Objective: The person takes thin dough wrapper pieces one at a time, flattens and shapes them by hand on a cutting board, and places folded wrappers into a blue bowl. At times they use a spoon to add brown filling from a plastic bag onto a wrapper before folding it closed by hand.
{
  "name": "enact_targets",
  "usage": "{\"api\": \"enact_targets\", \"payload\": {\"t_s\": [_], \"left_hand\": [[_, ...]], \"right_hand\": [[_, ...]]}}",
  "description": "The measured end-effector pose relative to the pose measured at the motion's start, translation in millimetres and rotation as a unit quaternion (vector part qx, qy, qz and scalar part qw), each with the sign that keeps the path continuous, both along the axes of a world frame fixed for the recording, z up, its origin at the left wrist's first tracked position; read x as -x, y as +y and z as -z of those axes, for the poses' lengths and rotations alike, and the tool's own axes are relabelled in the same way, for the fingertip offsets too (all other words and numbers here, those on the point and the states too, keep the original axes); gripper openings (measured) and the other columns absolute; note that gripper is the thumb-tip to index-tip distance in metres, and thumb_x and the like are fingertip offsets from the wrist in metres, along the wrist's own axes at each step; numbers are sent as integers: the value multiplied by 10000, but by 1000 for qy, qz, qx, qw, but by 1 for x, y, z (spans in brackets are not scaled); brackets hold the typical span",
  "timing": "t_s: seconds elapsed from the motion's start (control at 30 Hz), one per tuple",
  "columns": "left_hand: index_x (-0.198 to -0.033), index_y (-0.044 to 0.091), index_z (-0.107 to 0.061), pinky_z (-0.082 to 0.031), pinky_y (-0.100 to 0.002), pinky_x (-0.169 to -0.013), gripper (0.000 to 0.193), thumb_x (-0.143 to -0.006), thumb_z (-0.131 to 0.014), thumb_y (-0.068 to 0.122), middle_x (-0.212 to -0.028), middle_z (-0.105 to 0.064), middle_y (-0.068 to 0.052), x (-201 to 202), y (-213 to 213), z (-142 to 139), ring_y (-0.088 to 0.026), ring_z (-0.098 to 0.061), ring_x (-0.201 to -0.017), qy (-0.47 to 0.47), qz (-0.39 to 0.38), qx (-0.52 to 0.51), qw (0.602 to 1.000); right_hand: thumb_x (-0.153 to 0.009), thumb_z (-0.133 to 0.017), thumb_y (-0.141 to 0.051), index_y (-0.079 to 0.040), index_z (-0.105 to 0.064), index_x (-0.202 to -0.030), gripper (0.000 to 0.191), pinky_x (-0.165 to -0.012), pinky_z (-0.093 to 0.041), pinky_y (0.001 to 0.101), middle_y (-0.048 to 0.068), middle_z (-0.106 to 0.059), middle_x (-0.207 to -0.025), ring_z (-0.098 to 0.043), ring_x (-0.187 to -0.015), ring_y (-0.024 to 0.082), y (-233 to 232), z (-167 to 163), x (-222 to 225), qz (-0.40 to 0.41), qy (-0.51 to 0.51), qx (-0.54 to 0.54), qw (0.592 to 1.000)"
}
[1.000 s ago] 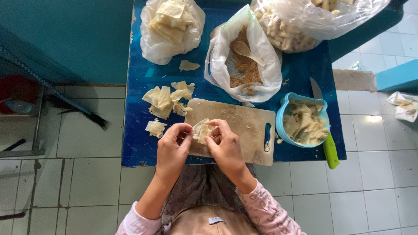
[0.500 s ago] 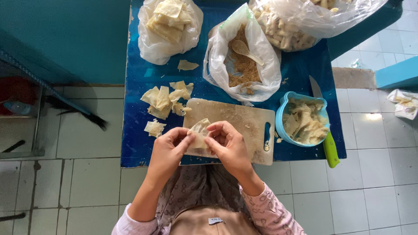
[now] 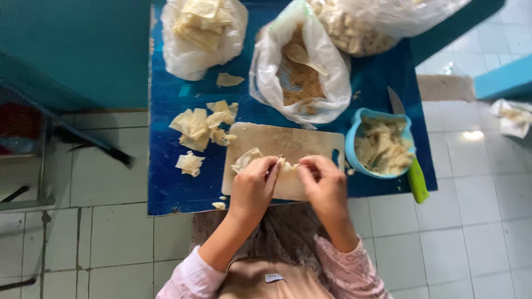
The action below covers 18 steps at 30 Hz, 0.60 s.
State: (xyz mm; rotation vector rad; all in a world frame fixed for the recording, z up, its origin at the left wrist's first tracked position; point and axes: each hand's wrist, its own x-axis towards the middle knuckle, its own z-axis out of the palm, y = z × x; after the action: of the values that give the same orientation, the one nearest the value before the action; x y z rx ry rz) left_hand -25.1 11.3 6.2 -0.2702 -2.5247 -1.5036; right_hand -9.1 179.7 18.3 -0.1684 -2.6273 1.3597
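Though half-hidden — wrapper (image 3: 250, 159) between hands.

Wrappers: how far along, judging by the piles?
Done: the blue bowl holds a heap of folded pieces. In hand: left hand and right hand pinch one pale wrapper over the cutting board. Left: loose wrappers on the blue table, a bag of wrappers, filling bag.

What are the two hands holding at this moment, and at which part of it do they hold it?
Both the left hand and the right hand pinch one thin pale wrapper sheet over the cutting board, each hand at one end of it.
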Motion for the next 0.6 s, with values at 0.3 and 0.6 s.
{"api": "enact_targets", "payload": {"t_s": [0.3, 0.6], "left_hand": [[-1133, 35, -679, -551, -445, -673, 197, -974, -629, 141, -989, -669, -149, -6, 21, 9, -365, -689, -829, -13, -20, 128, 991], [-1212, 64, -625, -573, -405, -689, 277, -954, -684, 144, -1125, -653, -147, -22, 29, -2, -336, -698, -913, 65, -101, 209, 971]], "right_hand": [[-892, -683, 10, -4, -610, -1385, 498, -1031, -445, 492, 206, -586, -1295, -556, -1208, 401, 173, 7, -61, 155, 47, -380, 911], [-853, -636, -8, 7, -494, -1500, 662, -847, -509, 534, 284, -623, -1209, -636, -1001, 485, 213, 11, -44, 148, -31, -349, 925]]}}
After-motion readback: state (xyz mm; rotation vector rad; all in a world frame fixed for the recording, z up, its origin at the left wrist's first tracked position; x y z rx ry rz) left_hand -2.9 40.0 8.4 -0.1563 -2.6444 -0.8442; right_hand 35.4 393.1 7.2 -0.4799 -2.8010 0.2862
